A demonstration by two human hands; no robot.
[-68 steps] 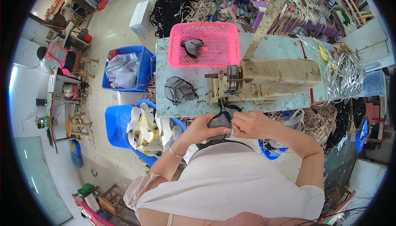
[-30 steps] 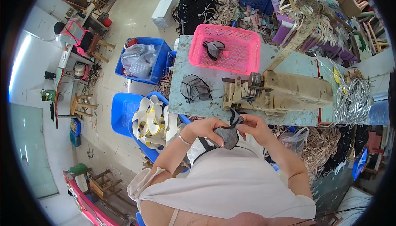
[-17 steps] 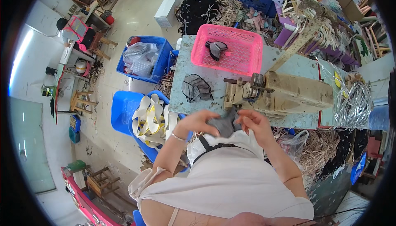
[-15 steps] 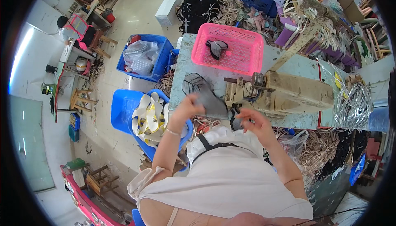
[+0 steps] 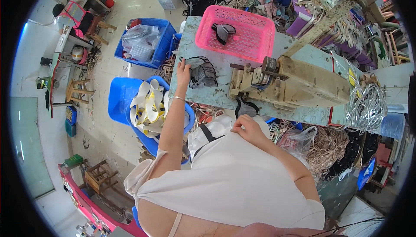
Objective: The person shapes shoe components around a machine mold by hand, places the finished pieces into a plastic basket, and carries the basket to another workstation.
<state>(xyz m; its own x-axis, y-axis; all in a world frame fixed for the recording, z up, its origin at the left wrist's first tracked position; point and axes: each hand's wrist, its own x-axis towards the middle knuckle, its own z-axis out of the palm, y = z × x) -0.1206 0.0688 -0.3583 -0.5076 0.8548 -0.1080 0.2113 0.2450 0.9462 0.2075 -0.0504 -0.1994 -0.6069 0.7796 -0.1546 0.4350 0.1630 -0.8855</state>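
Observation:
My left hand [image 5: 183, 72] is at the far left of the worktable, its fingers closed on the narrow left end of a grey, black-edged fabric piece [image 5: 203, 72]. This piece is curved and ribbed with dark lines. My right hand [image 5: 248, 129] is low in front of the table, over my white top, with fingers curled together; what they pinch, if anything, is hidden. Just beyond it, a similar grey and black piece [image 5: 247, 108] lies at the table's near edge, under the machine head [image 5: 255, 79]. Another such piece [image 5: 224, 32] rests in the pink basket [image 5: 266, 42].
The beige machine arm [image 5: 312, 83] spans the right half of the pale worktable [image 5: 277, 40]. Left of it, a blue basin [image 5: 190, 120] holds white curved pieces, and a blue crate [image 5: 164, 42] holds plastic bags. Heaped cords [image 5: 325, 150] lie below the table's right side.
My left hand has moved up and left to the end of the grey piece, which now lies flatter. My right hand has dropped toward my lap and its fingers have curled in.

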